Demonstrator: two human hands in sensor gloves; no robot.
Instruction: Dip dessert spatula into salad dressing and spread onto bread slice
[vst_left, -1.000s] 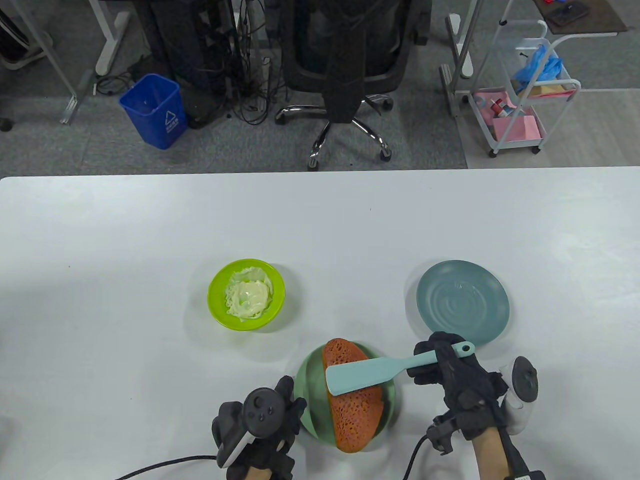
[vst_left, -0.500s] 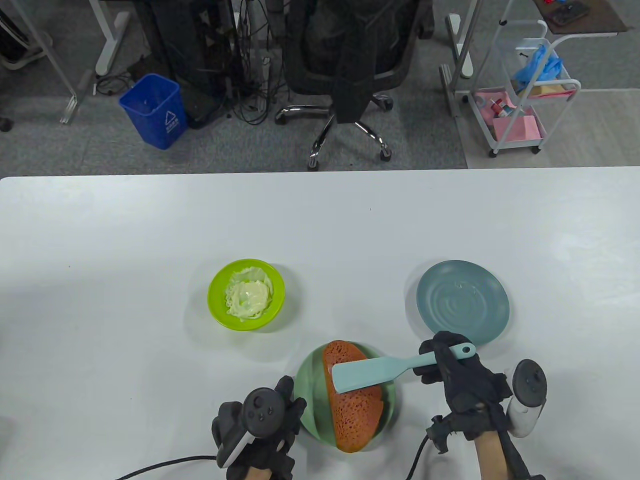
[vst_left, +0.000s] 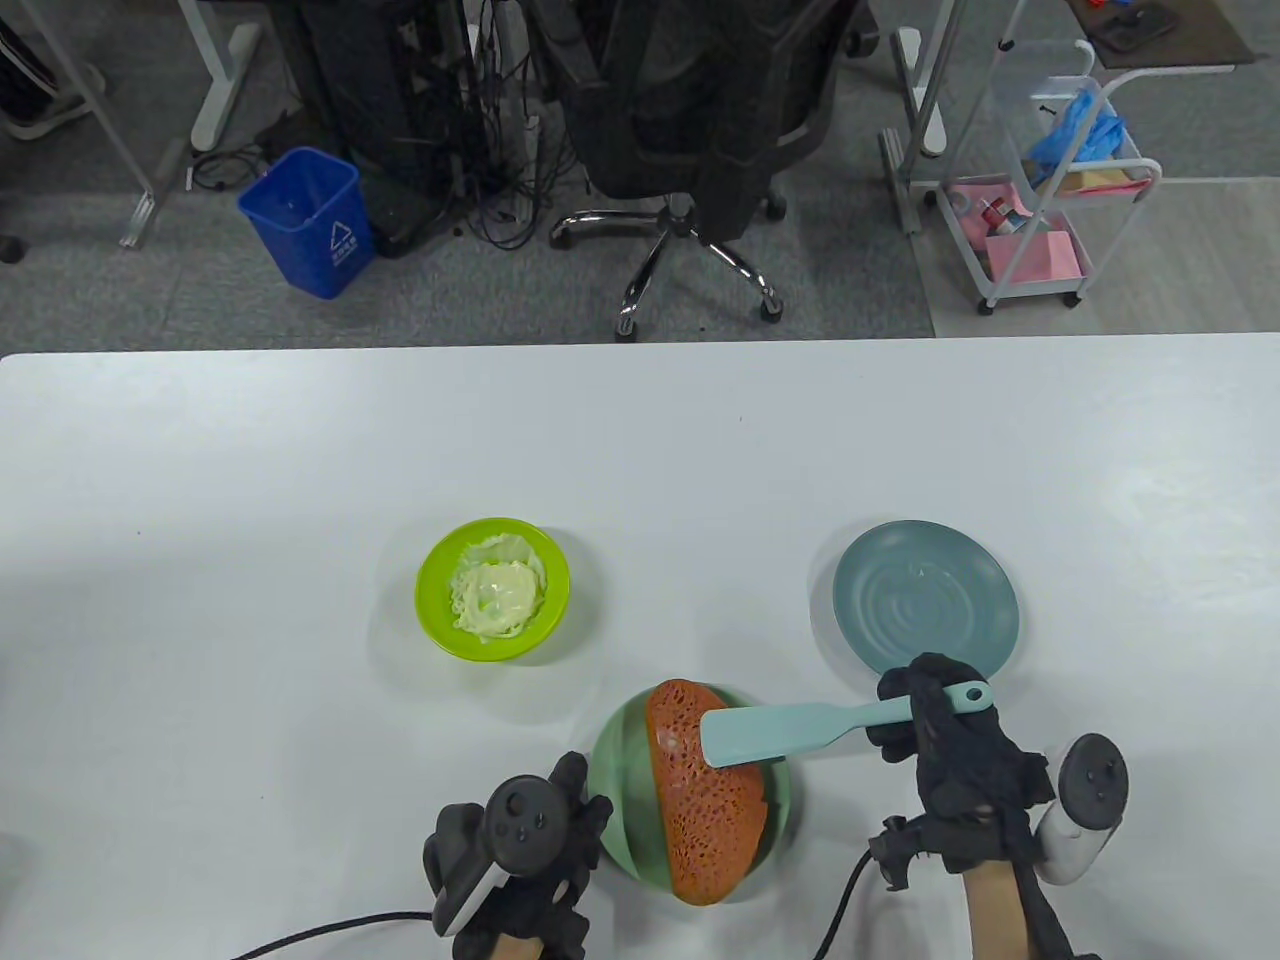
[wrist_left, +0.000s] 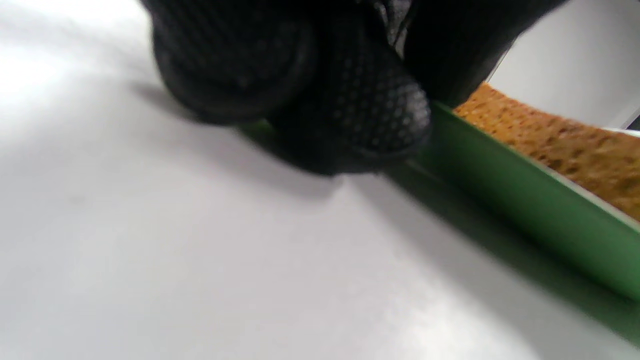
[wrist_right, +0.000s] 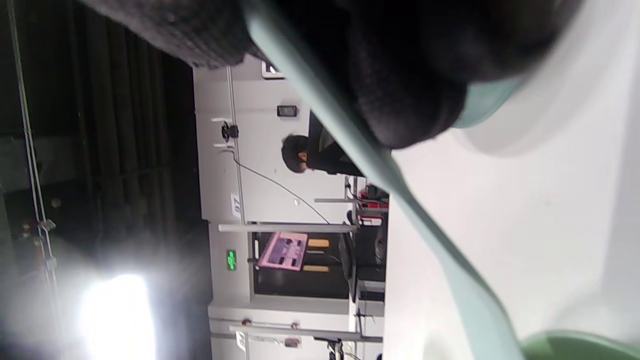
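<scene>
A brown porous bread slice (vst_left: 705, 805) lies on a green plate (vst_left: 620, 770) near the table's front edge; a small white smear shows on its upper left. My right hand (vst_left: 950, 745) grips the handle of a light teal dessert spatula (vst_left: 770, 730), whose blade lies over the right side of the bread. The spatula handle also shows in the right wrist view (wrist_right: 400, 195). A lime bowl (vst_left: 492, 588) with creamy salad dressing stands to the upper left. My left hand (vst_left: 525, 850) presses its fingers (wrist_left: 360, 100) against the plate's left rim (wrist_left: 525, 195).
A grey-blue plate (vst_left: 925, 600) stands just behind my right hand. The white table (vst_left: 300, 480) stretches away to the back and left. An office chair (vst_left: 690, 120) and a blue bin (vst_left: 305, 220) stand on the floor beyond the table.
My right hand has drawn the spatula to the right across the bread, from its left edge toward its right side. A small white smear now shows on the bread. My left hand has not moved.
</scene>
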